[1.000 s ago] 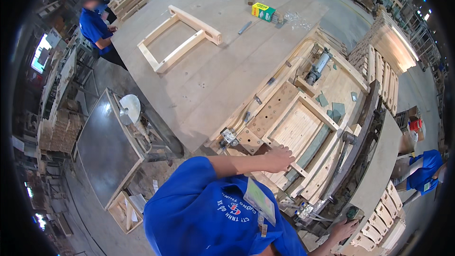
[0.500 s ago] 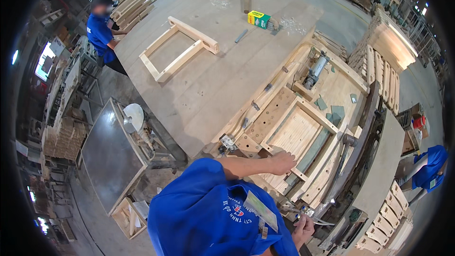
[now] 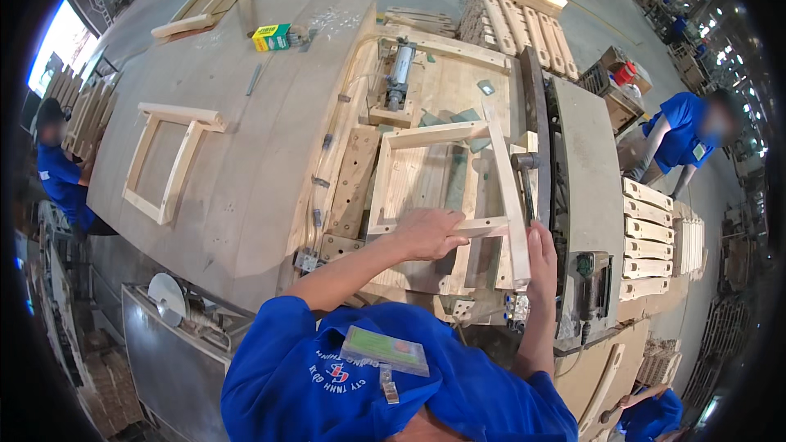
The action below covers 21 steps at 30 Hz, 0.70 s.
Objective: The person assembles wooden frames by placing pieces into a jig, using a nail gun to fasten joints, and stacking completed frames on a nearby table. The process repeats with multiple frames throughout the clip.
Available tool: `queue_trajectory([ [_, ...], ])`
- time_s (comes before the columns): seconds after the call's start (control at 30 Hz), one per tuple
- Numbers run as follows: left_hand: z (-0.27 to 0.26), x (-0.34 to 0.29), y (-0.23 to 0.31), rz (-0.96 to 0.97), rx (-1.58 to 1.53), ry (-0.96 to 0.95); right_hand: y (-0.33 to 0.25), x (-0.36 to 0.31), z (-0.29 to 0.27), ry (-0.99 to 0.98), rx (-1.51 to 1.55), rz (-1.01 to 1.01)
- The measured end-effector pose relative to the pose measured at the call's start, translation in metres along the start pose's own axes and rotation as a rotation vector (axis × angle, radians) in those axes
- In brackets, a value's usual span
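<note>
Gripping a pale wooden frame (image 3: 501, 170) with both hands over a wooden jig (image 3: 354, 180), along the right edge of a wide desk (image 3: 258, 139). Leaving broad bare room on the desk to the left, but crowding close on the right to a hammer (image 3: 526, 162) and a dark metal beam (image 3: 536, 106); lying beyond the frame's far bar, a pneumatic cylinder (image 3: 399, 74). Counting three frames in all: one in hand, a second frame (image 3: 180, 170) lying on the desk at left, a third frame (image 3: 184, 26) lying toward the far end. Counting also one yellow-and-green box (image 3: 272, 38), one thin grey strip (image 3: 254, 79) and one power tool (image 3: 589, 278). Closing the left hand (image 3: 430, 233) round the near crossbar (image 3: 483, 227); grasping the lower end of the long right rail (image 3: 519, 254) with the right hand (image 3: 540, 258). Looking light and unpainted, joining four straight bars, with the rail extending past both corners. Not showing clearly whether touching the jig or hanging just above.
</note>
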<state>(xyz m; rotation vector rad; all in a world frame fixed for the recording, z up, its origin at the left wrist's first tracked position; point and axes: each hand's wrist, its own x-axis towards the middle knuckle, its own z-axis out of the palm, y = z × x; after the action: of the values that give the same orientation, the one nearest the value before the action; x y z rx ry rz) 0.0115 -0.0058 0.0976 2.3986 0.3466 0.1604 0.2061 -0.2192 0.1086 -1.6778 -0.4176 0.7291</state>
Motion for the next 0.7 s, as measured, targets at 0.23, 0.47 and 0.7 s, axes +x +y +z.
queue_trajectory([
  [0.23, -0.062, -0.028, 0.023, 0.209, -0.05, 0.309, -0.091, 0.005, 0.063, -0.672, 0.755, -0.029],
  [0.47, -0.169, -0.1, -0.001, 0.125, -1.148, 0.537, -0.132, -0.022, 0.201, -0.528, -0.226, -0.769],
  [0.7, -0.171, -0.158, -0.014, -0.209, -0.952, 1.496, -0.132, -0.098, 0.332, -0.341, -0.814, -1.442],
])
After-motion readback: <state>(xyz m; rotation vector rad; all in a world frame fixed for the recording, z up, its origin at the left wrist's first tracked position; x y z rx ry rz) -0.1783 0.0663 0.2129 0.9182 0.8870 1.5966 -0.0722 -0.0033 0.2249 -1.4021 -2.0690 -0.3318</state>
